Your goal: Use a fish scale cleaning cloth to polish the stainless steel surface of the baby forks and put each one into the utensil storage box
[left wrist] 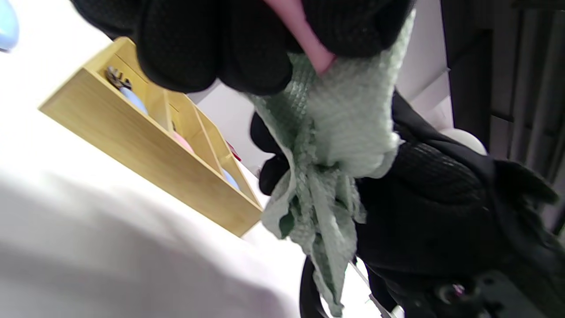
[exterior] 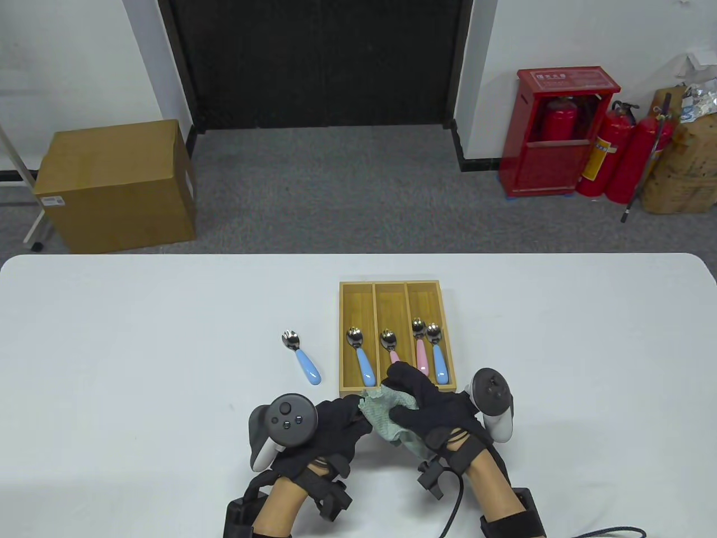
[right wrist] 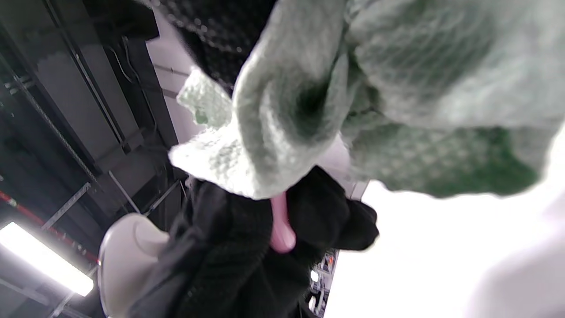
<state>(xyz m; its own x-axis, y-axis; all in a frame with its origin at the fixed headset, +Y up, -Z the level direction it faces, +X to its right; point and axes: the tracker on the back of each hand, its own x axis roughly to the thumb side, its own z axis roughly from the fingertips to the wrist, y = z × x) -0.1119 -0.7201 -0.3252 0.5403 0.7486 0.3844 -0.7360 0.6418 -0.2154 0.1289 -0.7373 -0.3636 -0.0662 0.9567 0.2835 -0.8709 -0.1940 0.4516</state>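
Observation:
My left hand (exterior: 350,417) pinches the pink handle (left wrist: 304,35) of a baby fork. The fork's steel head is buried in the green fish scale cloth (exterior: 386,417), which my right hand (exterior: 417,395) grips around it. Both hands sit just in front of the wooden utensil box (exterior: 358,291). In the right wrist view the pink handle (right wrist: 281,227) sticks out below the cloth (right wrist: 353,110). The box's left slot holds a blue-handled fork (exterior: 361,356), its middle slot a pink one (exterior: 389,342), and its right slot a pink and a blue one. Another blue-handled fork (exterior: 303,357) lies on the table left of the box.
The white table (exterior: 140,347) stretches wide on both sides of the box. On the floor beyond it stand a cardboard carton (exterior: 115,185) at the left and a red extinguisher cabinet (exterior: 554,134) at the right.

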